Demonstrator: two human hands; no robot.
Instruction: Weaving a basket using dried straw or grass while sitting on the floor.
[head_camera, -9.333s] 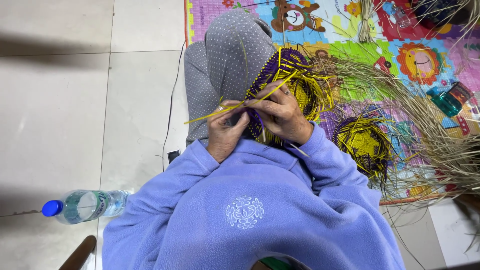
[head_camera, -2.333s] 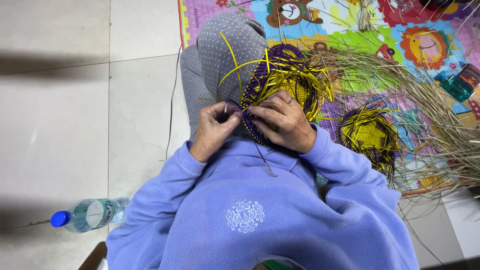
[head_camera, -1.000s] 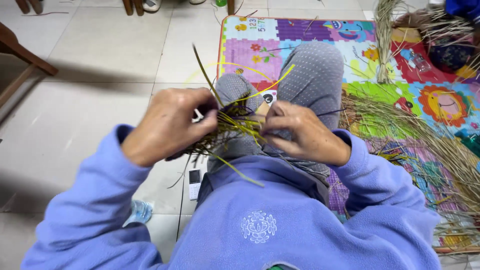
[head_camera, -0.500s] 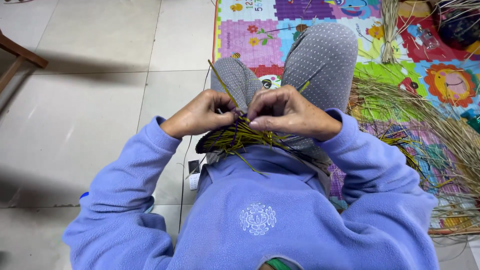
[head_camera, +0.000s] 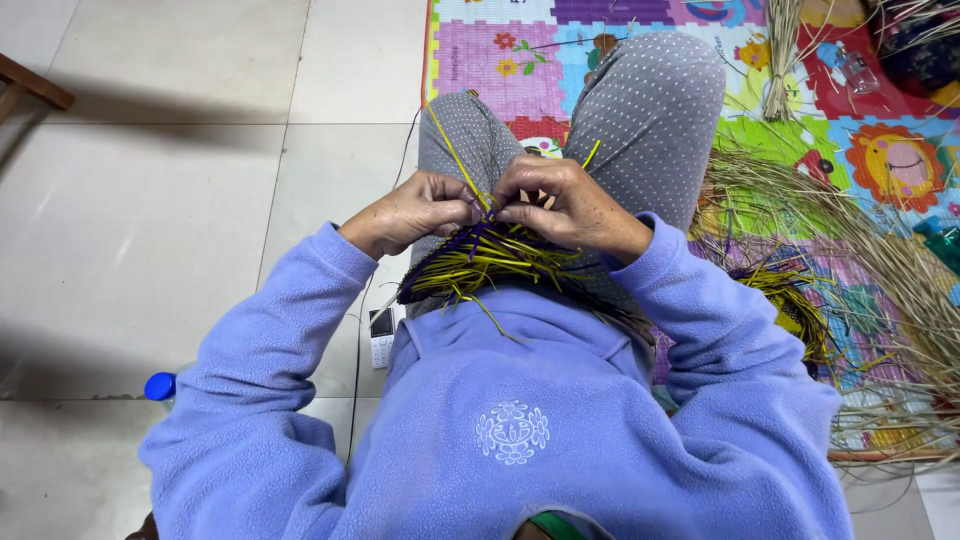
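Far left on the pale tiled floor (head_camera: 150, 220), a brown wooden piece (head_camera: 30, 85) pokes in at the top corner, and lower down a blue bottle cap (head_camera: 159, 385) peeks out from behind the lilac fleece sleeve (head_camera: 260, 360). Moving in, a small white phone (head_camera: 381, 336) lies on the tiles just beside the person's left side, with a thin dark cord running up past it. Now the left hand (head_camera: 405, 212), fingers curled in and pinched on the strands at the near edge of the woven piece (head_camera: 480, 262), a flat purple and yellow weave resting on the lap against the fleece. 1 long yellow strand (head_camera: 452, 150) shoots up and away from between the 2 hands, over the grey dotted knee (head_camera: 650, 110). Right hand (head_camera: 570, 205) next, closed down too, fingertips meeting the left hand's right over the weave, gripping strands. Further right, on the bright puzzle-piece play mat (head_camera: 490, 60), a second purple and yellow woven bundle (head_camera: 790, 300) sits near the right elbow, and loose dry straw (head_camera: 890, 260) fans across the mat to the edge.
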